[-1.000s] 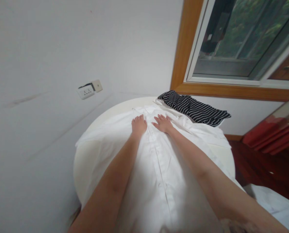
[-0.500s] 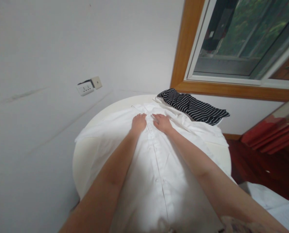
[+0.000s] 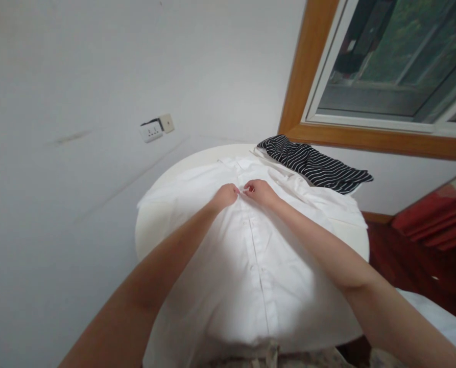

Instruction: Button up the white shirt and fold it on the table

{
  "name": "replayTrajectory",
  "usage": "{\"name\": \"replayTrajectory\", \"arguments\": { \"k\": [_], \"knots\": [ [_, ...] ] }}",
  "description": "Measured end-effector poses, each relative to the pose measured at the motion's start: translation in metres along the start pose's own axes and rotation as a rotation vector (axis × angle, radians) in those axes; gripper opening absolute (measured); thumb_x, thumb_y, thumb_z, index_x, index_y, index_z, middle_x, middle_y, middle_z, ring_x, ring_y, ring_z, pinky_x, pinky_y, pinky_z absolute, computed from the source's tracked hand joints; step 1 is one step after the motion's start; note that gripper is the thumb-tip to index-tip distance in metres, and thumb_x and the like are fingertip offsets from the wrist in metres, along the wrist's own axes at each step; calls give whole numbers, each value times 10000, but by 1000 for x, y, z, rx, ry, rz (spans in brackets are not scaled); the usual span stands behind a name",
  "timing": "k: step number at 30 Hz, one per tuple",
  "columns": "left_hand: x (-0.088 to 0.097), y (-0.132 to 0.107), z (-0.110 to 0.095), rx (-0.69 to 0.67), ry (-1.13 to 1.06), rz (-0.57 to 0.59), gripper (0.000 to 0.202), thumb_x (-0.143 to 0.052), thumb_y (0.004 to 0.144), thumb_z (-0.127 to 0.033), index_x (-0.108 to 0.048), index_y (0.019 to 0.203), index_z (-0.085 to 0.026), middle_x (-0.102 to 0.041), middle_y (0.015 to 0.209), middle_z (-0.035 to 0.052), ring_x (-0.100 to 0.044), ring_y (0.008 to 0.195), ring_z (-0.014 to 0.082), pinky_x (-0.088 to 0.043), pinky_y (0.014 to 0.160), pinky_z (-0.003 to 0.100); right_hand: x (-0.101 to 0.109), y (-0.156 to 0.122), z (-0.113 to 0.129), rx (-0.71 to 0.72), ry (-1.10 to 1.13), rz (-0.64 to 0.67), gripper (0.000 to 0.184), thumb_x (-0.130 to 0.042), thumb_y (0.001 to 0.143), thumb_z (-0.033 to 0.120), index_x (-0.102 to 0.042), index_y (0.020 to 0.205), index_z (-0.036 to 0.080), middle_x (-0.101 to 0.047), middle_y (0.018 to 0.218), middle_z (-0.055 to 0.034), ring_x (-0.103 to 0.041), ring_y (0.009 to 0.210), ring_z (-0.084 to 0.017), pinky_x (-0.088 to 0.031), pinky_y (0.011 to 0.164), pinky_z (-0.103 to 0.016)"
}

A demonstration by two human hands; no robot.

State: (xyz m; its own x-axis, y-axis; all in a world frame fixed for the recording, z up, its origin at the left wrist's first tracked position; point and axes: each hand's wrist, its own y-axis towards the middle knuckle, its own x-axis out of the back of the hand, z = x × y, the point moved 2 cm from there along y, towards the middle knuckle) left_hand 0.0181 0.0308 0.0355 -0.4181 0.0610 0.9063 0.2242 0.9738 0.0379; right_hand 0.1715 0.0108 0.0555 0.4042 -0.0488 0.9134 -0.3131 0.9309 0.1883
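Landmark: white shirt [image 3: 250, 266], spread over the round table [image 3: 151, 230].
Left of shirt: bare table rim, then open air to the wall.
Far side: striped garment [image 3: 315, 166] lies at the shirt's far right edge.
Behind that: wall and window frame [image 3: 300, 92] close off passage.
On shirt: both forearms cross it; left hand [image 3: 225, 195] and right hand [image 3: 260, 191] meet near the collar.

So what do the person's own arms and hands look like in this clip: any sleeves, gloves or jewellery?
Both forearms are bare up to the frame edge, with no sleeves in view. The left hand and right hand wear no gloves, and no rings, watch or bracelets show. The right hand's fingernails look painted red; the left hand's nails cannot be made out.
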Motion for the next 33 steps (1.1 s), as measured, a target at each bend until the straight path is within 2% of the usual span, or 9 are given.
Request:
{"name": "replayTrajectory", "arguments": {
  "k": [3, 8, 13, 16, 19, 21, 24, 27, 33],
  "knots": [
    [-11, -7, 0, 36, -42, -57, 344, -452, 830, -56, -746, 990, -137, -745, 1015, 84, -673, 965, 167, -490, 890, 232, -9, -9, 10, -91, -43, 77, 319, -692, 813, 341, -724, 1032, 112, -710, 968, -118, -642, 862, -195, -444, 732, -244],
    [-23, -18, 0, -13, -63, -230, 310, -485, 838, -76, -747, 983, -155, -716, 984, 84, -658, 927, 159, -491, 926, 262, -21, -20, 15, -135, -113, -5, 250, -600, 862, 278, -727, 989, 104, -682, 1030, -161, -640, 907, -216, -449, 779, -264],
    [-25, -22, 3, -96, -89, -206, 197, -558, 856, -171, -743, 922, -159, -693, 926, 82, -647, 896, 167, -508, 895, 273, -19, -20, 13, -126, -121, -24, 238, -553, 854, 217, -745, 928, 98, -697, 1010, -179, -650, 865, -228, -453, 749, -276],
    [-24, -23, 1, -119, -48, -222, 149, -594, 848, -208, -733, 889, -175, -681, 912, 77, -632, 917, 187, -505, 898, 308, -16, -17, 3, -137, 76, 6, 159, -619, 805, 232, -742, 789, 133, -723, 789, -98, -644, 746, -187, -439, 689, -250],
    [-24, -25, -3, -126, -10, -240, 145, -614, 843, -232, -718, 916, -163, -669, 952, 88, -615, 924, 198, -485, 918, 338, -20, -13, -9, -201, 374, 12, 138, -621, 784, 201, -696, 678, 159, -638, 549, 0, -580, 557, -124, -408, 582, -216],
    [-24, -27, -5, -122, 0, -231, 152, -618, 850, -247, -710, 928, -155, -662, 951, 91, -607, 919, 201, -476, 914, 341, -26, -12, -15, -233, 538, -7, 155, -612, 772, 180, -657, 625, 165, -573, 470, 36, -525, 470, -97, -387, 522, -202],
    [-23, -28, -7, -118, 18, -216, 151, -607, 869, -268, -701, 916, -160, -652, 909, 83, -601, 908, 202, -471, 896, 332, -36, -12, -22, -293, 777, -2, 160, -607, 754, 159, -621, 594, 165, -549, 448, 49, -502, 422, -86, -398, 478, -192],
    [-22, -27, -8, -118, 54, -214, 153, -604, 879, -283, -694, 907, -163, -642, 883, 81, -598, 913, 206, -470, 885, 328, -41, -12, -26, -353, 1016, 41, 114, -618, 737, 143, -637, 625, 156, -590, 489, 39, -542, 449, -93, -472, 507, -197],
    [-23, -27, -8, -116, 119, -200, 192, -571, 906, -318, -667, 927, -152, -651, 941, 101, -601, 967, 225, -464, 904, 331, -38, -12, -27, -412, 1173, 68, 94, -638, 731, 111, -657, 647, 149, -626, 520, 22, -571, 474, -94, -513, 533, -195]
  ]
}}
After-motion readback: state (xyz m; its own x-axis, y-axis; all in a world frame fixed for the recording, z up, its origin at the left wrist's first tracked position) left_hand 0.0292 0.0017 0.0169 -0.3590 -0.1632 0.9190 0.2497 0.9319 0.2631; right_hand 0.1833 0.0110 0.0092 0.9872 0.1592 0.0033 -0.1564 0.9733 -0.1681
